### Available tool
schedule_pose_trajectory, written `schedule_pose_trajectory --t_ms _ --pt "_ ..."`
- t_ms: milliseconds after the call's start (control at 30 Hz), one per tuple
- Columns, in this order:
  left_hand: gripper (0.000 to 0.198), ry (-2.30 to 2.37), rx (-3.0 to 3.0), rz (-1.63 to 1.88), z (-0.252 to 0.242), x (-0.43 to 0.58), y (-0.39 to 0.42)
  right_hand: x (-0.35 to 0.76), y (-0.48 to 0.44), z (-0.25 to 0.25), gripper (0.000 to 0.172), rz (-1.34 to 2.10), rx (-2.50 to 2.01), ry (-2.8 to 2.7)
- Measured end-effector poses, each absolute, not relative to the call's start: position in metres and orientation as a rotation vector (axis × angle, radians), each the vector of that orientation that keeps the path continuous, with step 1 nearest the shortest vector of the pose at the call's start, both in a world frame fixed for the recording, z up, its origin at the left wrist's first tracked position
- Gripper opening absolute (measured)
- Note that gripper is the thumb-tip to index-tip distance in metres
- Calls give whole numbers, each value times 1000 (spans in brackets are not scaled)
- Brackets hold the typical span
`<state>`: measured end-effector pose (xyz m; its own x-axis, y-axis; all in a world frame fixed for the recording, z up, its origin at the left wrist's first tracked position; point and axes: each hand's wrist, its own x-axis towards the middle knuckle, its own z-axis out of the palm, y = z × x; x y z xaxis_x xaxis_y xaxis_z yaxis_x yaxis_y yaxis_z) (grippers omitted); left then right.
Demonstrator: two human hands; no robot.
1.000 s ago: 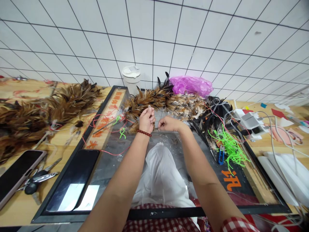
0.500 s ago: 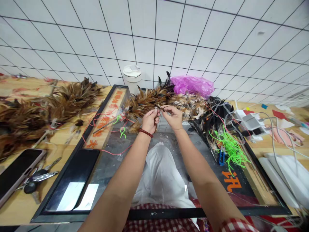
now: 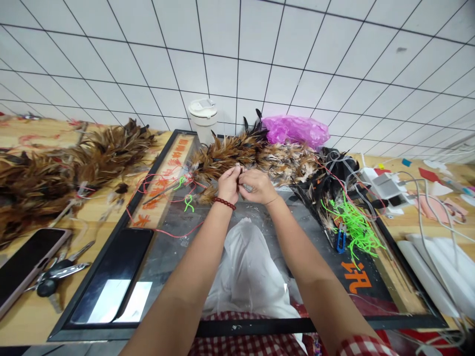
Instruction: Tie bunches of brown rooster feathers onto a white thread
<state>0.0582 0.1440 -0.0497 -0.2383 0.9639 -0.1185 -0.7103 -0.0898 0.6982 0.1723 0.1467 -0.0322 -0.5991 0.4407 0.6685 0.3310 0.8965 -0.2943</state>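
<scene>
Over the near edge of the feathers, both of my hands meet with their fingertips close together. My left hand, with a dark red bead bracelet at its wrist, is closed in a pinch; a small dark sliver, which looks like a feather, is mostly hidden in its fingers. Curled fingers of my right hand press in beside the left fingertips; what they pinch cannot be seen. Just behind lie a bundle of brown feathers and a paler feather bundle. Black feathers spread to the right.
Bright green strings and blue thread snips lie at right. A glass-topped frame bears a black phone. Keys, another phone and more feathers are left. Behind stand a white cup and a pink bag.
My right hand has turned over and curled its fingers in against the left. The dark sliver that showed between the fingertips is now mostly covered. My left hand has barely moved.
</scene>
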Motion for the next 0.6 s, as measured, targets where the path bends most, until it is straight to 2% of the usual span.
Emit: schedule_pose_trajectory --t_ms 233,433,600 --pt "20 861 413 1733 -57 61 149 172 151 -38 10 399 -850 -1717" --pt "18 952 534 1788 -64 64 152 172 156 -42 22 537 -880 -1676" --pt "18 997 644 1769 -67 65 152 169 155 -40 16 563 -832 -1685"
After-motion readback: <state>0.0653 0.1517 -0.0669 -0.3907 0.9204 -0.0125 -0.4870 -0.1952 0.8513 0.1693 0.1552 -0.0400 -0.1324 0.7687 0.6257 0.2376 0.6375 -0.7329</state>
